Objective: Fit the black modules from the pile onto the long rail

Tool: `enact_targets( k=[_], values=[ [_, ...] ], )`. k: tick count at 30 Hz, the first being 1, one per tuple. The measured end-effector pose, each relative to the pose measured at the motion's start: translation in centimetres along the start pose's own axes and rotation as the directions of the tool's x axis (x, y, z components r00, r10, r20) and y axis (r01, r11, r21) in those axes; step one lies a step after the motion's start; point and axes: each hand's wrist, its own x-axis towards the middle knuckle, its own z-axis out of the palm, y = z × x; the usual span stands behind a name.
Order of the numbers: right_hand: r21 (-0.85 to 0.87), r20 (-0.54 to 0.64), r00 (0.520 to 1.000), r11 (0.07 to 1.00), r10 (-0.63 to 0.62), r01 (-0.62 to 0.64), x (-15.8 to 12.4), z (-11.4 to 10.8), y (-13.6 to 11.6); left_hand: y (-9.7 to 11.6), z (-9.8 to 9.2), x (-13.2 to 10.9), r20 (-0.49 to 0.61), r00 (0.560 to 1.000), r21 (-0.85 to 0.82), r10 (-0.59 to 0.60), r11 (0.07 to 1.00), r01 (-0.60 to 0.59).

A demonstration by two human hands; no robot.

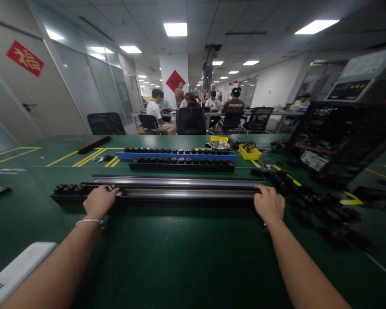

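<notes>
A long black channel rail [186,194] with a shiny metal inside lies across the green table in front of me. Several small black parts [71,188] sit in a row at its left end. My left hand [100,201] is closed over the rail just right of these parts, and a small dark piece shows by its fingertips. At the rail's right end, my right hand [270,204] is closed around it, with the fingertips partly hidden. Just behind runs a second similar rail [180,180].
Farther back lie a blue rail [176,156] and a black rail [180,166], both filled with parts. A metal bowl [220,145] and a yellow bin [249,153] stand behind. Loose black parts [328,210] and an open machine case [337,141] are at right.
</notes>
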Motion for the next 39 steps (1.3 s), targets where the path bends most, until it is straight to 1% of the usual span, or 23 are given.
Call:
enact_targets(
  k=[4, 7, 12, 18, 24, 27, 32, 35, 39],
  values=[
    [-0.002, -0.056, 0.997, 0.999, 0.045, -0.045, -0.1, 0.4, -0.3, 0.2, 0.6, -0.4, -0.048, 0.999, -0.023, 0.024, 0.999, -0.025],
    [-0.005, -0.085, 0.996, 1.000, 0.027, -0.027, -0.2, 0.8, -0.3, 0.5, 1.1, -0.5, -0.091, 0.995, -0.043, 0.041, 0.998, -0.045],
    [0.002, -0.116, 0.993, 1.000, 0.002, -0.002, -0.2, 1.1, 0.1, 1.2, 1.5, -1.0, -0.124, 0.991, -0.092, 0.041, 0.994, -0.052],
    [0.030, -0.101, 0.995, 1.000, 0.006, -0.003, -0.2, 1.1, 0.0, 2.4, 2.1, -2.3, -0.166, 0.985, -0.147, 0.039, 0.987, -0.064],
    [0.006, -0.097, 0.995, 1.000, 0.004, -0.003, -0.2, 1.1, 0.0, 3.3, 2.9, -2.8, -0.194, 0.980, -0.189, 0.039, 0.979, -0.076],
    [-0.017, -0.101, 0.995, 1.000, -0.010, 0.009, -0.3, 1.3, 0.1, 3.5, 3.1, -3.0, -0.232, 0.971, -0.184, 0.054, 0.978, -0.099],
    [-0.020, -0.118, 0.993, 1.000, -0.020, 0.017, -0.3, 1.6, 0.3, 4.0, 3.5, -3.7, -0.281, 0.954, -0.128, 0.106, 0.981, -0.147],
    [-0.010, -0.123, 0.992, 1.000, -0.016, 0.015, -0.3, 1.7, 0.4, 4.1, 3.7, -4.0, -0.297, 0.951, -0.123, 0.086, 0.984, -0.127],
    [0.005, -0.103, 0.994, 1.000, -0.022, 0.023, -0.3, 1.7, 0.5, 4.1, 3.9, -4.1, -0.306, 0.950, -0.174, 0.057, 0.978, -0.115]
  ],
)
